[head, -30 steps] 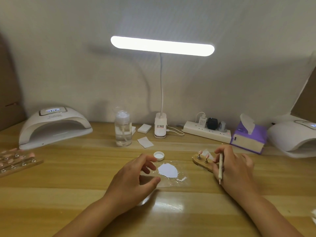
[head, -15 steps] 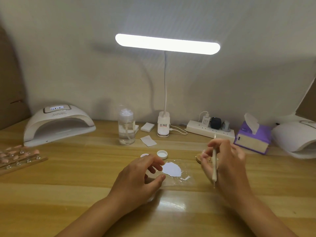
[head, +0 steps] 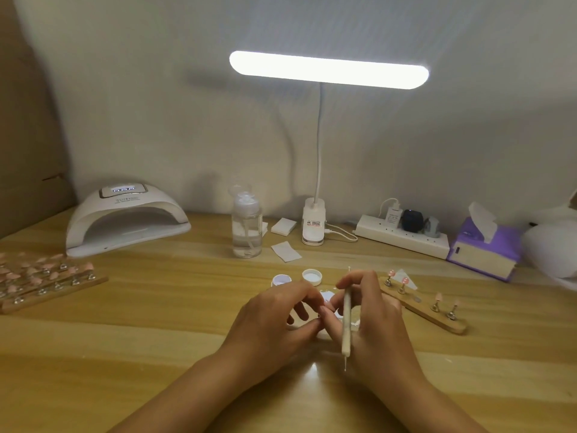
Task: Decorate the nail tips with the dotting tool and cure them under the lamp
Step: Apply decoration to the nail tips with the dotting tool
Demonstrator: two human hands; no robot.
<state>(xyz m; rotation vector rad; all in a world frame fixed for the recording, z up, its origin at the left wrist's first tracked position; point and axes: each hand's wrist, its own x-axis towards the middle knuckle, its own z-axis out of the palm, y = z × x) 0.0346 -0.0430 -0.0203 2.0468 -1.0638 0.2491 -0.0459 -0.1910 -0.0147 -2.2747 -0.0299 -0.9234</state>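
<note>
My right hand [head: 371,323] grips the white dotting tool [head: 346,323] upright, its thin metal tip pointing down toward the table. The fingertips of my left hand [head: 274,323] meet my right fingers over the white paint patch [head: 327,296] and pinch a small nail tip there, mostly hidden. To the right lies a wooden stand [head: 437,317] with pink nail tips [head: 392,273] on metal holders and one bare slot. A white curing lamp [head: 125,220] stands at the back left, its opening facing me.
A small open jar [head: 281,280] and its cap [head: 311,276] sit just beyond my hands. Behind are a clear pump bottle [head: 246,229], desk lamp base [head: 313,226], power strip [head: 402,235] and purple tissue box [head: 480,251]. More nail-tip racks [head: 46,282] lie at left; a second lamp [head: 549,245] stands at right.
My right hand left the wooden stand and moved left with the dotting tool to meet my left hand. The stand is now uncovered. My left fingers closed toward the right ones.
</note>
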